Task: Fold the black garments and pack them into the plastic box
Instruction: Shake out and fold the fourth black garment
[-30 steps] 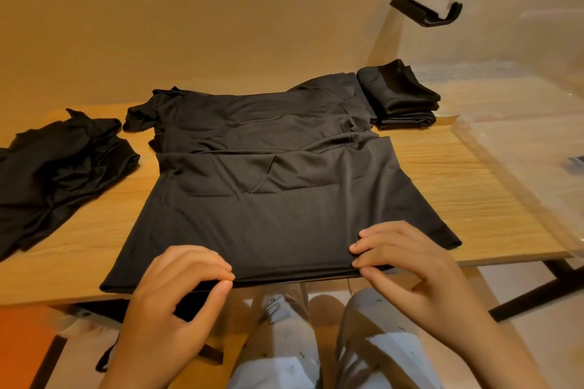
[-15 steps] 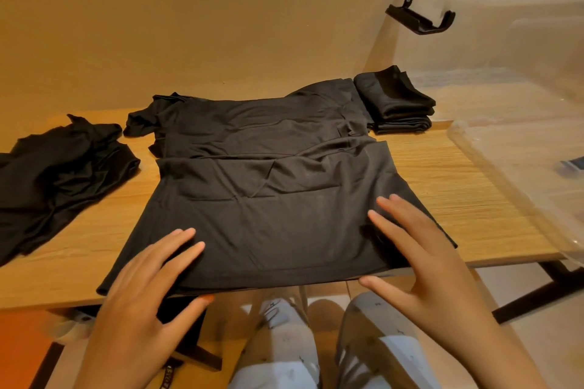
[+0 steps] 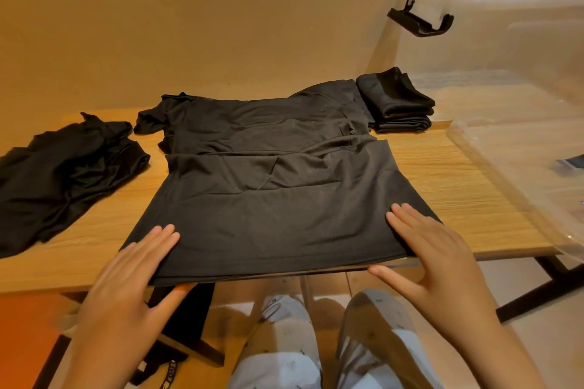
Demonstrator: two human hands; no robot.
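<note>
I see first the long light-brown wooden counter [image 3: 458,186], which runs across my view against a plain tan wall. At its right end stands the big clear plastic box [image 3: 521,25], and I see no garment inside it. A clear plastic sheet-like lid [image 3: 512,174] lies slanted in front of the box and over the right end of the counter.

In the middle of the counter lies the large black garment spread out flat [image 3: 278,193]. Its near hem reaches the front edge of the counter, and a fold line crosses it about halfway. To the left, apart from it, there is a crumpled black garment in a loose heap [image 3: 63,174]. At the far right corner of the spread one, just beside the box, sits a small neat stack of folded black cloth [image 3: 398,104].

My left grip [image 3: 126,287] is spread: the fingers are straight and rest flat on the near left corner of the spread garment, and the thumb lies along the hem at the counter edge. My right grip [image 3: 433,256] is also spread, with straight fingers flat on the near right corner and the thumb along the hem.

Below the counter I see knees in pale patterned trousers [image 3: 284,350]. A small black plastic latch [image 3: 420,22] hangs on the left wall of the box.
</note>
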